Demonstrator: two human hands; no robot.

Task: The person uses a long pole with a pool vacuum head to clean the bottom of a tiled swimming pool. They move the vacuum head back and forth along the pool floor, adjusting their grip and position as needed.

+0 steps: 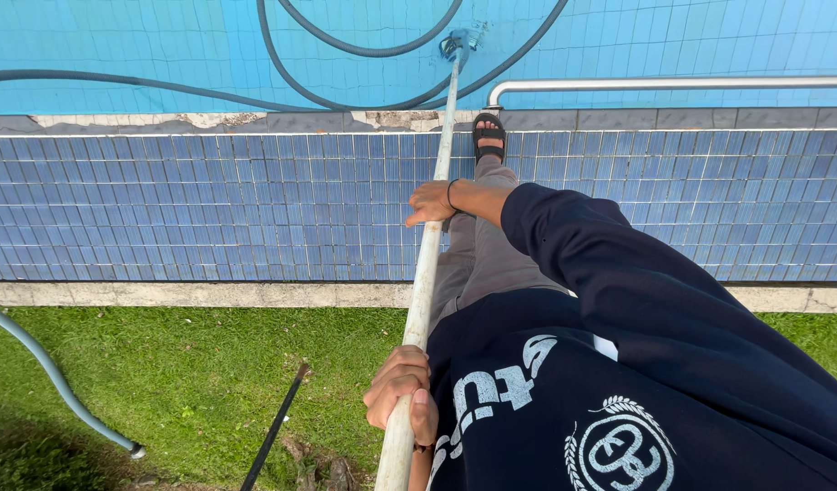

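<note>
Right hand (pixel 429 202) and left hand (pixel 402 395) both wrap closed around a long, scuffed white pole (pixel 425 277); its far end meets ribbed grey hose (pixel 346 45) over glossy blue pool tiles (pixel 164 36).

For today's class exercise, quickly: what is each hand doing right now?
Left hand: closed around the white pole, near end.
Right hand: closed on the pole, farther along.

Both hands (pixel 417 300) clenched, right arm outstretched

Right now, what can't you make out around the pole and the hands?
All in the head view:
- Pole: near end cut off by the bottom edge.
- Pole's head: underwater and too small to identify.
- Left hand: wrist hidden behind the dark sweatshirt.
- Hose: both ends leave the frame.
</note>
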